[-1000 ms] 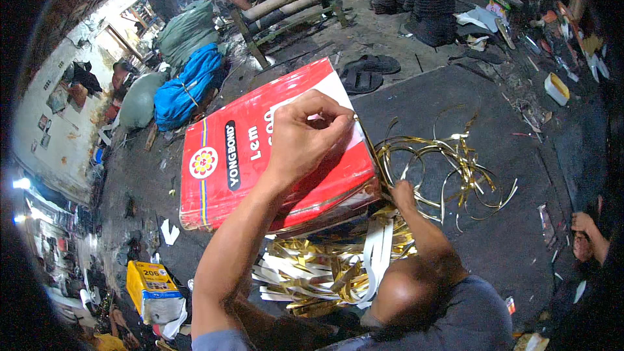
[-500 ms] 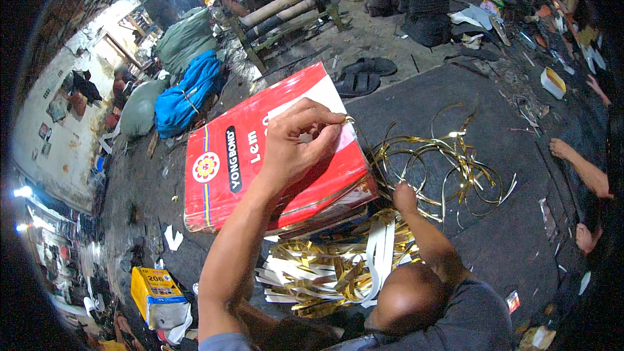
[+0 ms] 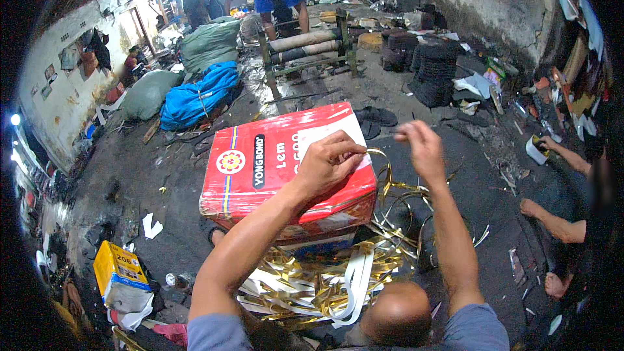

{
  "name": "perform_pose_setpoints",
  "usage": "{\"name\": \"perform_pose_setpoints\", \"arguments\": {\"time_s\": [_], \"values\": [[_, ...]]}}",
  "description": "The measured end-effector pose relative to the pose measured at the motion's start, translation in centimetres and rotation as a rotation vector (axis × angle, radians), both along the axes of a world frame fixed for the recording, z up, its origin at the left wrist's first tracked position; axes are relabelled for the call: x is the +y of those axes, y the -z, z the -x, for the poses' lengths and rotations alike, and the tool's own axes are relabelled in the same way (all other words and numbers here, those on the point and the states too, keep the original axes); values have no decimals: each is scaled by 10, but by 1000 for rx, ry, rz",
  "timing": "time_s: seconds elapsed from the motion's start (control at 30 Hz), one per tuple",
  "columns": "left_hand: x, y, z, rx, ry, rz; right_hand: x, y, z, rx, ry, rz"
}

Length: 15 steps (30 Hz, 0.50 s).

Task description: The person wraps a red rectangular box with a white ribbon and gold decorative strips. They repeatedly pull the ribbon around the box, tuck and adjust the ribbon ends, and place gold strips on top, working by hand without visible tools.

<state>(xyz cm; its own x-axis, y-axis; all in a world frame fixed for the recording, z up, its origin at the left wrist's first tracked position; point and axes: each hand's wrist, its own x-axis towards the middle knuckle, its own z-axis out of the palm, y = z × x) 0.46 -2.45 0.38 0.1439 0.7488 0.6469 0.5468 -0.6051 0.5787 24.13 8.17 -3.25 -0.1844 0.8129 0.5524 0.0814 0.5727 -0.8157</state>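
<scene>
My left hand (image 3: 330,162) rests over the right part of a red cardboard box (image 3: 260,203), its thumb and finger pinched on the end of a thin gold strip (image 3: 388,172). From that pinch the strip curves down off the box's right side toward a loose tangle of gold strips (image 3: 406,211). Raised just right of the box is my right hand (image 3: 424,151), its fingers curled together and slightly blurred; whatever may be in them is too small to make out. Below the box, by my knee, lies a heap of white and gold strips (image 3: 305,283).
A yellow and blue carton (image 3: 120,270) stands at lower left. Black sandals (image 3: 376,119) lie behind the box. Beyond are a blue bundle (image 3: 201,94), a rack with rolls (image 3: 304,49) and dark stacks (image 3: 434,75). At right a co-worker's hand (image 3: 549,143) touches a small container (image 3: 537,151).
My right hand has risen from the tangle of strips to beside the box's upper right. My left hand stays pinched over the box. The view has tilted up and turned.
</scene>
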Motion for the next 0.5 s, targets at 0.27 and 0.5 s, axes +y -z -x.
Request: {"name": "perform_pose_setpoints", "arguments": {"time_s": [0.27, 0.5], "values": [[-2, 6, -2, 74, -22, -152, -1, -27, 71, -432, 185, 17], [7, 19, 6, 227, -55, -257, 26, 15, 64, -389, 202, -109]]}}
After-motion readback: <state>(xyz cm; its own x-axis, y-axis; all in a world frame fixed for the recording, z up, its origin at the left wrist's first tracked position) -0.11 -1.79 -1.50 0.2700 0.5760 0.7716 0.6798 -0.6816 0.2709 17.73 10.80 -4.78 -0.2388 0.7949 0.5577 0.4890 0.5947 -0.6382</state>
